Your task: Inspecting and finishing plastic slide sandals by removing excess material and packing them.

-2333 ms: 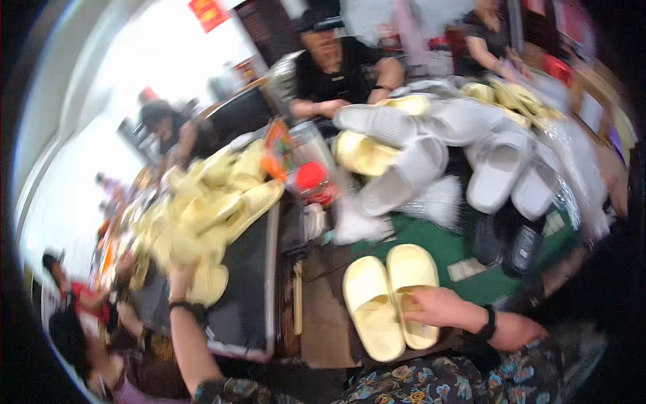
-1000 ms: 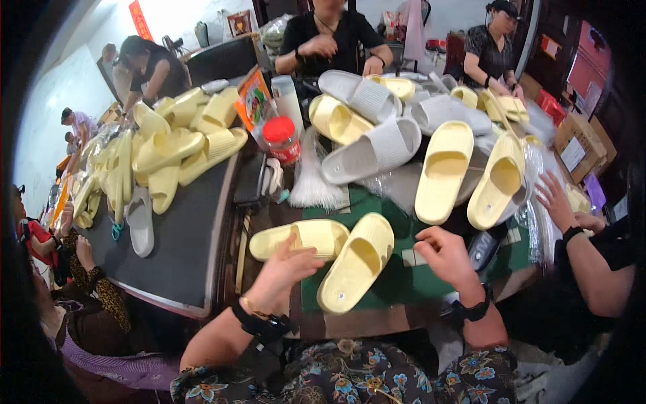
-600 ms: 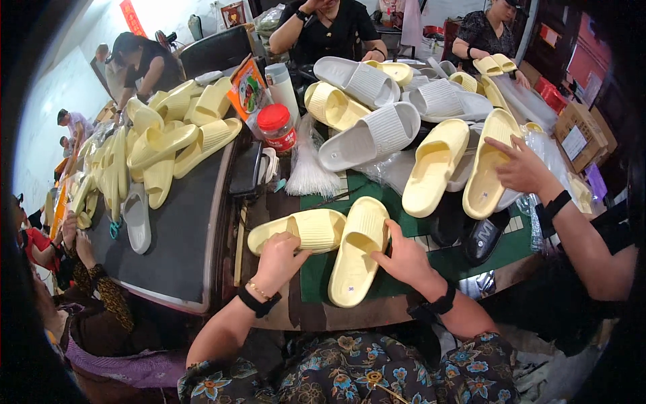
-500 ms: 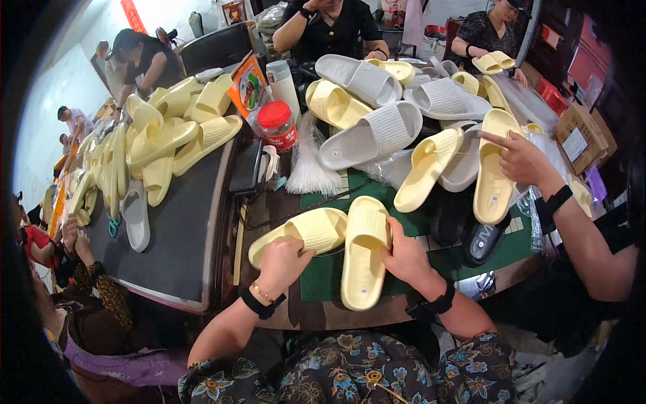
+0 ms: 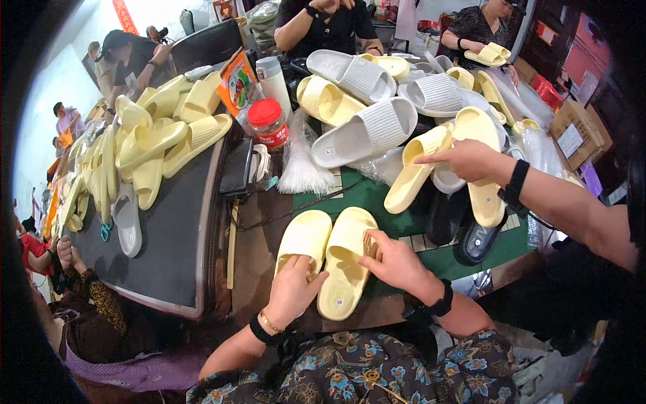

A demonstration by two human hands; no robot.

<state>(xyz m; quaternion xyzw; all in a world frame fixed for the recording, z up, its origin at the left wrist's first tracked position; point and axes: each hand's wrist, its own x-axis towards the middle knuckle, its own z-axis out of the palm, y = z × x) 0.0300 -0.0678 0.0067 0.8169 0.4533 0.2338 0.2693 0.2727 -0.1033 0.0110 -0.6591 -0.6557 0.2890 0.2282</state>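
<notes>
Two pale yellow slippers lie side by side before me, toes pointing away. At the left slipper [image 5: 304,231], my left hand [image 5: 295,288] has its fingers curled into the opening under the strap, gripping it; its heel part is hidden by that hand. My right hand [image 5: 400,264] holds the right slipper [image 5: 343,279] by its right edge, thumb on the edge and forefinger beside the strap. A small white sticker shows on this slipper's heel.
A co-worker's hand [image 5: 471,161] reaches in from the right, forefinger stretched toward another yellow slipper [image 5: 407,185]. Grey slippers [image 5: 367,131] are piled behind. A red-lidded jar [image 5: 268,124] and white tie bundle [image 5: 306,165] stand left of them. More yellow slippers [image 5: 151,141] cover the dark left board.
The left slipper has turned from lying slantwise to toe-away, alongside the right one. My right hand has shifted slightly left. The co-worker's pointing hand has moved left.
</notes>
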